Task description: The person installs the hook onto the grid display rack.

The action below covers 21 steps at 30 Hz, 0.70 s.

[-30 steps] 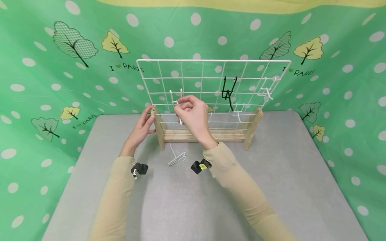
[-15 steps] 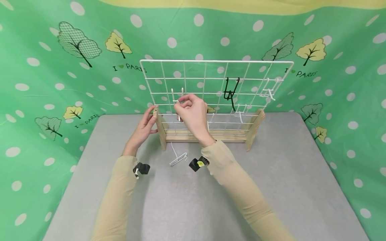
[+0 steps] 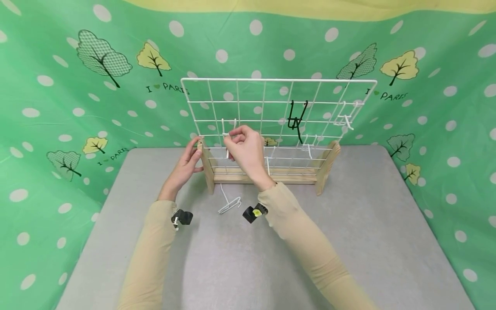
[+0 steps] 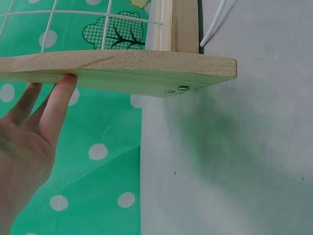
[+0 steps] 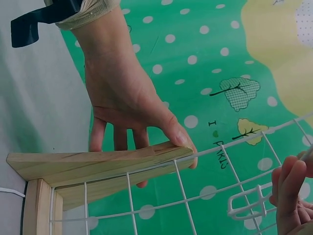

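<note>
A white wire grid rack (image 3: 279,80) stands upright in a wooden stand (image 3: 208,172). My left hand (image 3: 180,168) holds the stand's left side panel near its top; in the left wrist view, fingertips touch the panel's outer face (image 4: 132,81). My right hand (image 3: 251,154) pinches a white wire hook (image 3: 227,153) at the left part of the grid. Two prongs of that hook stick up above the fingers, against the grid wires; whether they are seated over a wire cannot be told. The right wrist view shows its white frame (image 5: 247,209) against the grid, beside the right fingers (image 5: 292,181).
Another white hook (image 3: 230,205) lies on the grey table (image 3: 232,267) in front of the stand. A black hook (image 3: 296,123) hangs on the grid, with white hooks at right (image 3: 344,120) and lower right (image 3: 308,150). Green patterned cloth (image 3: 240,38) surrounds the table.
The white hook in my right hand has come down slightly against the grid, its prongs now lower. My left hand stays on the side panel. The view has shifted a little.
</note>
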Each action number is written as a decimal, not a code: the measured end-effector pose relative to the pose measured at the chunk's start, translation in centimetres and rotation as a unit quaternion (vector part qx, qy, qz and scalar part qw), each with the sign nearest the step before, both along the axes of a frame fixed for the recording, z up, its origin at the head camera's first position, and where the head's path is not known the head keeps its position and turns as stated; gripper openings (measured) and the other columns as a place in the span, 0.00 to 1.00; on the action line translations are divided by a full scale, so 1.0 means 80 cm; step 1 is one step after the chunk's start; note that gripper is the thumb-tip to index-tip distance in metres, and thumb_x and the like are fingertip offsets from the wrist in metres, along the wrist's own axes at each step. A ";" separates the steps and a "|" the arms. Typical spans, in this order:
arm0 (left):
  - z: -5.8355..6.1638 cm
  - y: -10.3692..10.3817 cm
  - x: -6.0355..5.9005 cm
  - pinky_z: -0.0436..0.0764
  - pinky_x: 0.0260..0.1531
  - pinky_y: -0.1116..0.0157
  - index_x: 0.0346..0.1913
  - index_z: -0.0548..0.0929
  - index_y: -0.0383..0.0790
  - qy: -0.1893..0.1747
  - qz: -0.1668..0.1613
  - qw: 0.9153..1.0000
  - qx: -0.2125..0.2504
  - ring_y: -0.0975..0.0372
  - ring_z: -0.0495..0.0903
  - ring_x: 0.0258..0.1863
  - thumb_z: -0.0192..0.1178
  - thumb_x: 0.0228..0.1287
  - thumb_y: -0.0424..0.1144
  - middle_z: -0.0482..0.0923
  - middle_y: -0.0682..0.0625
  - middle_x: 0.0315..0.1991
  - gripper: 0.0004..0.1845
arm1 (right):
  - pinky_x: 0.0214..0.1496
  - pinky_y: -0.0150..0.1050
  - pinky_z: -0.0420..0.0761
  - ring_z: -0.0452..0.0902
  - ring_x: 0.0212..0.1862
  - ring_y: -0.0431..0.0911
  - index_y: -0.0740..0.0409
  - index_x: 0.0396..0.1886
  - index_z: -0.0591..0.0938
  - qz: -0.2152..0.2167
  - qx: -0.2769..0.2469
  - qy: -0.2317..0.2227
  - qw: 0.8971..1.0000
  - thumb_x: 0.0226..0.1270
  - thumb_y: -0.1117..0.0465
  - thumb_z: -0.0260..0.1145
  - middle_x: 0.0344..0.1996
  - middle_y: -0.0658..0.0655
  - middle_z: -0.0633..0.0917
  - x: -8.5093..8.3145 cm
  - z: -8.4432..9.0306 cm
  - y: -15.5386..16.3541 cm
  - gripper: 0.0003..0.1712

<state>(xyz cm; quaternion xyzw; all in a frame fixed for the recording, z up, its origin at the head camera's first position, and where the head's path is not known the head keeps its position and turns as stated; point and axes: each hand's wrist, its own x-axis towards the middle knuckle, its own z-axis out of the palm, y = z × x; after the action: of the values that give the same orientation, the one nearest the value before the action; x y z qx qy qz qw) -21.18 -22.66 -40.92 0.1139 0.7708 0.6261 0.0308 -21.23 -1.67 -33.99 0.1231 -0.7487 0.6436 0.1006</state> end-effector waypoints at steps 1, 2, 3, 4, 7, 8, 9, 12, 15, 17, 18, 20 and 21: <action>0.000 0.000 0.000 0.74 0.51 0.38 0.74 0.50 0.43 0.000 0.000 1.000 -0.001 0.40 0.56 0.68 0.39 0.79 0.38 0.51 0.31 0.71 0.25 | 0.15 0.33 0.77 0.76 0.14 0.45 0.66 0.36 0.80 0.003 -0.002 -0.001 1.000 0.59 0.69 0.62 0.18 0.58 0.82 0.001 -0.001 0.000 0.06; 0.000 0.000 0.000 0.74 0.51 0.38 0.74 0.50 0.43 0.000 0.000 1.000 -0.001 0.40 0.56 0.68 0.39 0.79 0.38 0.50 0.31 0.72 0.26 | 0.15 0.32 0.77 0.76 0.14 0.45 0.66 0.36 0.80 0.004 -0.002 -0.001 1.000 0.60 0.69 0.63 0.19 0.58 0.82 0.001 -0.001 0.001 0.06; 0.000 0.000 0.001 0.74 0.52 0.38 0.74 0.50 0.43 -0.001 0.000 1.000 -0.001 0.39 0.56 0.68 0.39 0.79 0.38 0.50 0.31 0.72 0.26 | 0.15 0.32 0.76 0.76 0.14 0.44 0.66 0.36 0.80 0.006 -0.002 0.001 1.000 0.61 0.68 0.63 0.19 0.59 0.82 0.002 -0.002 0.002 0.06; 0.000 0.000 0.001 0.74 0.52 0.38 0.75 0.50 0.43 -0.002 0.000 1.000 -0.002 0.40 0.56 0.68 0.39 0.79 0.38 0.50 0.31 0.72 0.26 | 0.15 0.31 0.75 0.76 0.15 0.44 0.66 0.36 0.79 0.007 -0.004 0.002 1.000 0.61 0.68 0.64 0.19 0.58 0.82 0.004 -0.002 0.003 0.06; -0.001 -0.001 0.002 0.74 0.52 0.38 0.75 0.49 0.44 -0.006 0.001 1.000 -0.008 0.40 0.56 0.68 0.39 0.79 0.39 0.50 0.31 0.72 0.26 | 0.15 0.29 0.73 0.74 0.15 0.43 0.66 0.36 0.80 0.011 -0.006 0.008 1.000 0.62 0.67 0.65 0.18 0.56 0.81 0.008 -0.003 0.007 0.05; -0.001 -0.001 0.002 0.74 0.52 0.39 0.75 0.49 0.45 -0.007 0.002 1.000 -0.010 0.40 0.56 0.68 0.39 0.79 0.39 0.51 0.31 0.72 0.26 | 0.15 0.29 0.72 0.74 0.16 0.43 0.66 0.35 0.80 0.014 -0.010 0.010 1.000 0.62 0.67 0.65 0.18 0.55 0.81 0.010 -0.003 0.009 0.05; -0.001 -0.001 0.002 0.74 0.52 0.39 0.75 0.49 0.45 -0.007 0.002 1.000 -0.011 0.40 0.56 0.68 0.39 0.79 0.39 0.51 0.31 0.71 0.27 | 0.15 0.29 0.72 0.74 0.16 0.43 0.66 0.35 0.80 0.017 -0.015 0.010 1.000 0.62 0.68 0.65 0.18 0.56 0.80 0.012 -0.003 0.010 0.05; 0.000 0.000 0.002 0.74 0.52 0.39 0.75 0.49 0.45 -0.006 0.002 1.000 -0.014 0.40 0.56 0.69 0.39 0.79 0.39 0.50 0.31 0.72 0.26 | 0.16 0.28 0.72 0.73 0.16 0.44 0.68 0.33 0.80 0.028 -0.032 0.013 0.999 0.63 0.70 0.64 0.18 0.60 0.80 0.017 -0.002 0.015 0.03; 0.001 0.001 0.001 0.74 0.52 0.39 0.75 0.50 0.44 -0.002 0.001 1.000 -0.010 0.40 0.55 0.68 0.39 0.79 0.39 0.49 0.32 0.72 0.26 | 0.15 0.28 0.71 0.72 0.16 0.52 0.69 0.31 0.79 0.040 -0.046 0.013 0.998 0.63 0.71 0.63 0.19 0.66 0.80 0.021 0.001 0.020 0.03; 0.001 0.001 0.001 0.74 0.51 0.38 0.74 0.50 0.43 0.002 0.001 1.000 -0.009 0.40 0.55 0.68 0.39 0.79 0.38 0.48 0.32 0.73 0.25 | 0.15 0.27 0.70 0.71 0.17 0.57 0.69 0.31 0.79 0.049 -0.050 0.011 0.998 0.63 0.72 0.62 0.19 0.67 0.80 0.024 0.003 0.023 0.03; 0.001 0.001 0.001 0.74 0.51 0.38 0.74 0.50 0.43 0.003 0.001 1.000 -0.009 0.39 0.55 0.68 0.39 0.79 0.38 0.48 0.31 0.73 0.25 | 0.15 0.28 0.69 0.71 0.18 0.59 0.69 0.32 0.79 0.054 -0.049 0.007 0.997 0.64 0.72 0.62 0.18 0.65 0.80 0.025 0.004 0.024 0.02; 0.002 0.001 0.002 0.74 0.51 0.38 0.74 0.50 0.43 0.002 0.001 1.000 -0.009 0.39 0.55 0.68 0.39 0.79 0.38 0.49 0.31 0.72 0.26 | 0.16 0.28 0.69 0.71 0.19 0.60 0.68 0.32 0.79 0.067 -0.043 -0.006 0.997 0.63 0.72 0.61 0.18 0.62 0.80 0.027 0.005 0.027 0.02; 0.002 0.001 0.002 0.74 0.52 0.38 0.75 0.50 0.44 0.001 0.001 1.000 -0.009 0.39 0.56 0.68 0.39 0.79 0.38 0.50 0.30 0.72 0.26 | 0.17 0.29 0.69 0.71 0.19 0.60 0.68 0.33 0.79 0.076 -0.038 -0.012 0.996 0.63 0.72 0.60 0.18 0.60 0.80 0.028 0.004 0.029 0.02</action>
<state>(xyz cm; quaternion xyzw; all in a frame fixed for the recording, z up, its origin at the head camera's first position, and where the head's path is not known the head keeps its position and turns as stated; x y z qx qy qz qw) -21.06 -22.57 -40.80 0.1135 0.7765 0.6190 0.0304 -19.01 0.64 -33.64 0.1676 -0.7138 0.6784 0.0471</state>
